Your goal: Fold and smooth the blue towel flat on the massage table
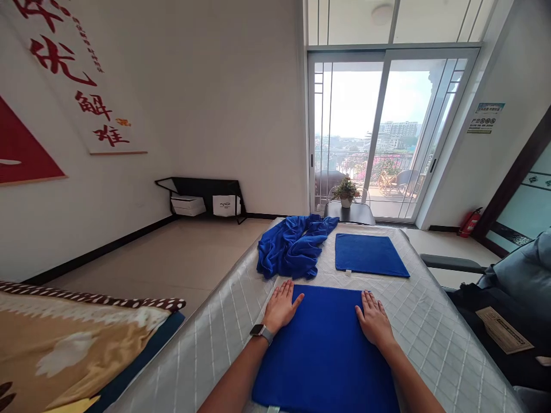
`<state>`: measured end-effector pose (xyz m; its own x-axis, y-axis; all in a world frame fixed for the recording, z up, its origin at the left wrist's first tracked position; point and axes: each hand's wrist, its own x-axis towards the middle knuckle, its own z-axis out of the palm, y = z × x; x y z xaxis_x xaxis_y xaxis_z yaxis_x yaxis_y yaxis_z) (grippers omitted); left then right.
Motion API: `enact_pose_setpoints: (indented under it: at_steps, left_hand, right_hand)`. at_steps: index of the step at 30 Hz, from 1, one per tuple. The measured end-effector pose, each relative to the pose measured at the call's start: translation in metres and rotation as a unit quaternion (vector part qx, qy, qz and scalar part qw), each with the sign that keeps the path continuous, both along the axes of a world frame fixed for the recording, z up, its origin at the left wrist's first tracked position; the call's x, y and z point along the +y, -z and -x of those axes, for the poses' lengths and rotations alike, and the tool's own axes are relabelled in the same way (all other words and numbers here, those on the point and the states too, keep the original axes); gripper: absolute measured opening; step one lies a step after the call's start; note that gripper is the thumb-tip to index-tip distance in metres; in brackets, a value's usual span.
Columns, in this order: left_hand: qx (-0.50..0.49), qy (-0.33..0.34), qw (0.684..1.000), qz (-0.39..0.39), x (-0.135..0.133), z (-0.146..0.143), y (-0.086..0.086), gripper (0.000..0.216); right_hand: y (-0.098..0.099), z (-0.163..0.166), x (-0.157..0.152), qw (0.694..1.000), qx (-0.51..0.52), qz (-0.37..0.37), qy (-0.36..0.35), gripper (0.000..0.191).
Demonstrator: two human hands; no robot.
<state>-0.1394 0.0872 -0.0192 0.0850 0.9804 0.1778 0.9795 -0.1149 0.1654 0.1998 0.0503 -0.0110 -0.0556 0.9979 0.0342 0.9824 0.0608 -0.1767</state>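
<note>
Here, near blue cloth (pixel 327 350) points lengthwise toward glass door (pixel 380 132); left hand (pixel 281 305), right hand (pixel 375 319) flat along edges, grip unclenched.

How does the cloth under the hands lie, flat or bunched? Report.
Flat: the cloth lies smooth, edges straight, left hand and right hand at its far corners. Whether it's layered, cannot tell.

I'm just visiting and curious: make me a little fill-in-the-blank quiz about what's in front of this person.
1. The left hand and right hand rest at the sides of the near cloth, which is coloured ____.
2. The watch is on the ____ wrist.
3. Farther off, the flat cloth lies to the ____ of the crumpled cloth.

Missing words: blue; left; right.
</note>
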Motion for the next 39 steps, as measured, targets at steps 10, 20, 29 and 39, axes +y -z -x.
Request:
enact_pose_setpoints:
  at_steps: [10, 20, 29, 39]
  left_hand:
    - [-0.068, 0.207, 0.974, -0.067, -0.023, -0.184, -0.012, 0.068]
    - [-0.065, 0.150, 0.985, -0.051, -0.017, -0.176, 0.003, 0.066]
    - [0.000, 0.036, 0.998, -0.061, -0.009, -0.045, 0.009, 0.076]
    - [-0.039, 0.012, 0.997, -0.066, -0.005, -0.011, 0.019, 0.074]
  right_hand:
    - [0.007, -0.001, 0.001, 1.000, -0.028, -0.009, 0.010, 0.064]
    - [0.006, 0.000, 0.003, 1.000, -0.008, -0.002, 0.021, 0.073]
    - [0.001, 0.002, 0.002, 0.999, 0.011, 0.018, 0.031, 0.075]
    - [0.002, -0.001, 0.004, 0.999, -0.010, 0.013, 0.031, 0.075]
